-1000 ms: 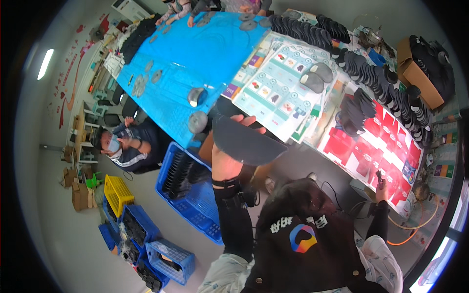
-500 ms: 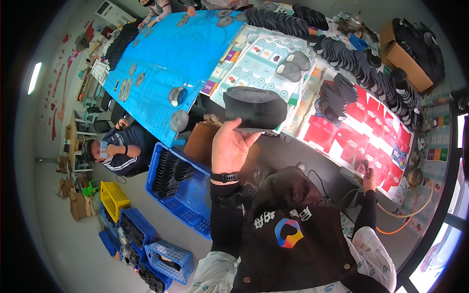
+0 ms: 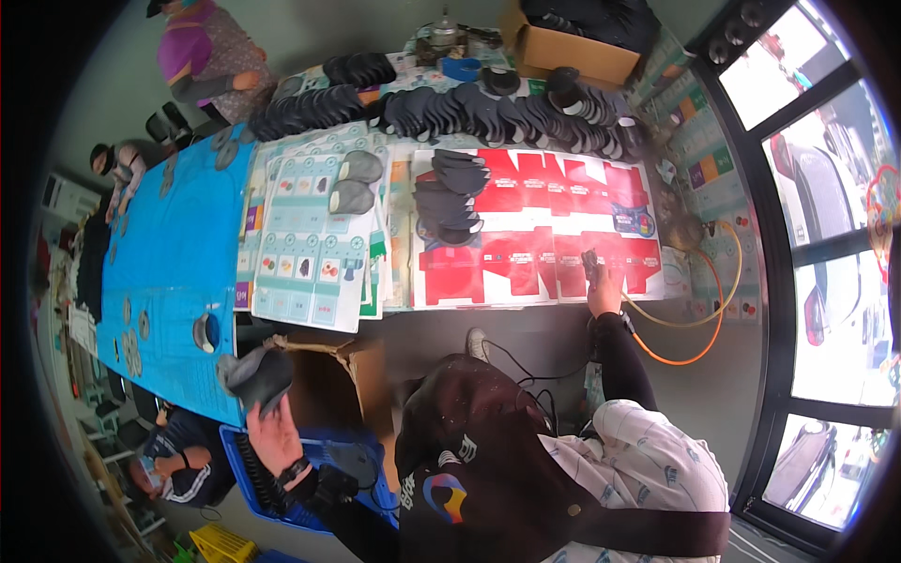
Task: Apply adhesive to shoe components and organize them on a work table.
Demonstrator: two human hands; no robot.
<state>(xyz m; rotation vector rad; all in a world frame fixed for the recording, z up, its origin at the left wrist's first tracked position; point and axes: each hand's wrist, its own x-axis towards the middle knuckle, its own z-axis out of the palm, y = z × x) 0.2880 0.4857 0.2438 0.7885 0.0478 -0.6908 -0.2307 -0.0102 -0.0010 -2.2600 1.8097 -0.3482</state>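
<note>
At the lower left, my left hand [image 3: 274,437] grips a dark grey curved piece [image 3: 258,377], moulded like a shoe part, from below by its edge. It is over the near corner of the blue-covered table, above a blue plastic crate [image 3: 230,446] that holds a row of similar dark pieces. My right hand [image 3: 605,293] is closed round a small dark hand tool [image 3: 590,266] at the near edge of the red printed sheet [image 3: 516,289]. The tool's exact kind is hard to make out. On that sheet's left end lies a pile of dark curved pieces [image 3: 452,199].
Two grey pieces [image 3: 355,183] rest on white printed sheets [image 3: 310,272]. Long rows of dark pieces [image 3: 460,111] line the table's back. An orange hose [image 3: 690,358] loops beside my right forearm. A cardboard box [image 3: 338,375] stands below the table; people work at the left.
My left hand has carried the dark piece leftward and down, from over the white sheets to beside the crate. My view has turned right. The right hand still holds the tool by the red sheet.
</note>
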